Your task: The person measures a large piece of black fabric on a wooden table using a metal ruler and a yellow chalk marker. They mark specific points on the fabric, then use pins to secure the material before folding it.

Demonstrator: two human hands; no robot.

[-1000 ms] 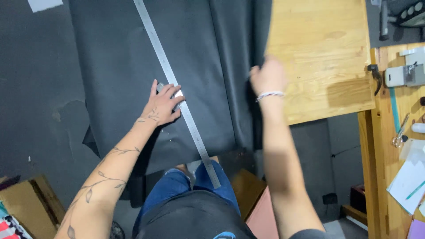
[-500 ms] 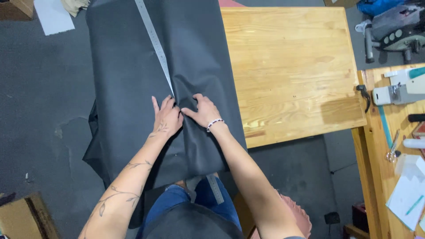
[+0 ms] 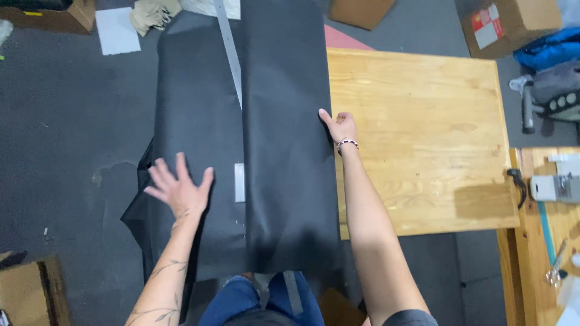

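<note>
A large sheet of black fabric [image 3: 284, 151] lies over the left part of a wooden table [image 3: 423, 139], folded over so its upper layer covers most of a long metal ruler [image 3: 228, 54]. My left hand [image 3: 179, 188] hovers over or rests flat on the lower layer at the left, fingers spread, holding nothing. My right hand [image 3: 339, 125] touches the right edge of the folded layer where it meets the bare wood, fingers curled at the fabric's edge. A short piece of the ruler shows again near my left hand.
Cardboard boxes [image 3: 513, 24] stand on the dark floor at the top and bottom left. A white sheet [image 3: 116, 30] and a beige cloth lie at the top left. A second wooden bench [image 3: 553, 241] with tools is at the right.
The black fabric has been folded over to the right, covering most of the ruler. My hands, together at the fold half a second ago, have spread apart, left and right.
</note>
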